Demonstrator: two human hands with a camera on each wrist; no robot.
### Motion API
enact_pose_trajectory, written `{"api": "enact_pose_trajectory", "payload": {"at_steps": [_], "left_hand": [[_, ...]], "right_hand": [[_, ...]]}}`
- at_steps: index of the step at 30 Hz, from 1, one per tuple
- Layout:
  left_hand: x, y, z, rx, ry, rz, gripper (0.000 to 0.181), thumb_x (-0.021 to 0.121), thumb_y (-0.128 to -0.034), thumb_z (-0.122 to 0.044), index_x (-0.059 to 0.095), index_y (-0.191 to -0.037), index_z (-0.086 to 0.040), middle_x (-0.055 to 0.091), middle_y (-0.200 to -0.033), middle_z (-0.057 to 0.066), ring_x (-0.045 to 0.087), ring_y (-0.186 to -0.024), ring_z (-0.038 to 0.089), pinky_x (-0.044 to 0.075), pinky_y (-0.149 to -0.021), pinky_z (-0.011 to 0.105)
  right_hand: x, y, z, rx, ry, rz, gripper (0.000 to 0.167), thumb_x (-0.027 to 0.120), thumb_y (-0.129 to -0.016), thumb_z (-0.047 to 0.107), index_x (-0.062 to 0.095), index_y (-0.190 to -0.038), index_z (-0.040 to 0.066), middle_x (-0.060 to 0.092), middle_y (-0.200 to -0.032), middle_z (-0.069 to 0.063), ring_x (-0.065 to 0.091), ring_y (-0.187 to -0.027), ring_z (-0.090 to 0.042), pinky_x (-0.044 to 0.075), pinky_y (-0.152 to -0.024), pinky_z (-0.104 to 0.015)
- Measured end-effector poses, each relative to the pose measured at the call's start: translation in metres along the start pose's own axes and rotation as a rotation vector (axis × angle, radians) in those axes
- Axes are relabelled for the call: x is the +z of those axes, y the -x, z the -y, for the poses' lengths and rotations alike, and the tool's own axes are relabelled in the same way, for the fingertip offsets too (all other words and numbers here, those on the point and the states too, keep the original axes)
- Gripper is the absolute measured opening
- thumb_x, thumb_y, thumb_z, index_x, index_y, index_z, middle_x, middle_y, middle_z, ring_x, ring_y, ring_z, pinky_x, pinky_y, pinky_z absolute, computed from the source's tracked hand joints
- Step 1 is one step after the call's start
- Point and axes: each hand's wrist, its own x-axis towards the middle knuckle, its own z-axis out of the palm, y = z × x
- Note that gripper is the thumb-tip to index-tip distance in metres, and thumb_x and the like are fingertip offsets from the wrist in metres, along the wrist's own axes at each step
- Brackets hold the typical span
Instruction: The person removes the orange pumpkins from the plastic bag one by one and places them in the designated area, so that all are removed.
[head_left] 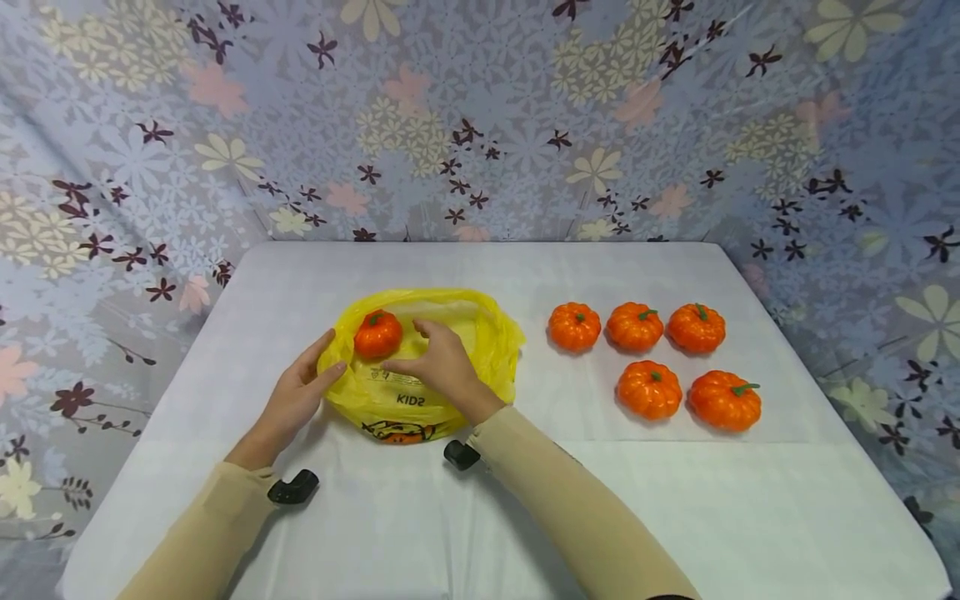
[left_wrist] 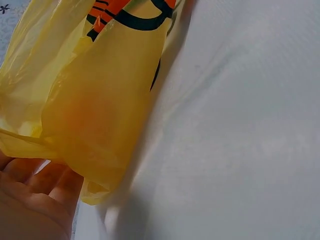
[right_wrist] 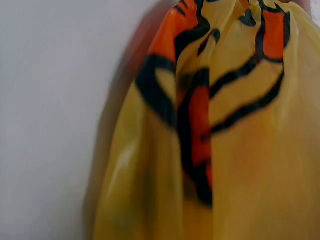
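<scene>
A yellow plastic bag (head_left: 498,350) with black lettering and an orange-and-black print lies with its mouth spread wide. One small orange pumpkin (head_left: 377,335) with a green stem sits inside, near the left wall. My left hand (head_left: 288,402) holds the bag's left edge, thumb on one side and fingers on the other. In the left wrist view, the fingers (left_wrist: 42,182) meet the bag's yellow film. Over the bag's opening reaches my right hand (head_left: 447,364), thumb and fingers apart and nothing between them, just right of the pumpkin. The right wrist view shows mostly the printed bag side (right_wrist: 240,150).
Several more orange pumpkins (head_left: 648,390) stand in two rows to the right of the bag. Everything rests on a white-covered table (head_left: 480,517). Floral-patterned cloth (head_left: 480,125) hangs behind the table and at both sides.
</scene>
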Motion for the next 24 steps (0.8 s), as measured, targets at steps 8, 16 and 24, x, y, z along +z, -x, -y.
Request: {"api": "enact_pose_trajectory", "payload": {"at_steps": [8, 16, 24], "left_hand": [[-0.001, 0.002, 0.002, 0.047, 0.053, 0.017, 0.069, 0.055, -0.1054, -0.028, 0.020, -0.162, -0.011, 0.014, -0.167, 0.003, 0.014, -0.152, 0.024, 0.019, -0.120, 0.043], [0.000, 0.000, 0.006, 0.042, 0.072, 0.022, 0.069, 0.056, -0.1051, -0.028, 0.020, -0.162, -0.011, 0.015, -0.167, 0.003, 0.016, -0.151, 0.024, 0.021, -0.120, 0.041], [-0.001, -0.003, 0.008, 0.048, 0.064, 0.021, 0.069, 0.056, -0.1049, -0.030, 0.021, -0.162, -0.012, 0.016, -0.167, 0.001, 0.017, -0.151, 0.022, 0.023, -0.119, 0.038]], "right_hand": [[0.009, -0.010, 0.005, 0.010, -0.027, -0.016, 0.086, 0.089, -0.076, 0.041, 0.053, -0.144, 0.003, 0.056, -0.144, -0.012, 0.051, -0.133, -0.028, 0.043, -0.109, -0.041], [0.019, -0.022, 0.000, 0.001, 0.038, -0.013, 0.082, 0.090, -0.075, 0.039, 0.057, -0.142, 0.007, 0.058, -0.142, -0.007, 0.052, -0.132, -0.024, 0.041, -0.111, -0.037], [0.030, -0.032, -0.006, -0.019, 0.024, -0.053, 0.074, 0.090, -0.076, 0.038, 0.062, -0.135, 0.004, 0.063, -0.134, -0.008, 0.056, -0.126, -0.024, 0.045, -0.107, -0.035]]}}
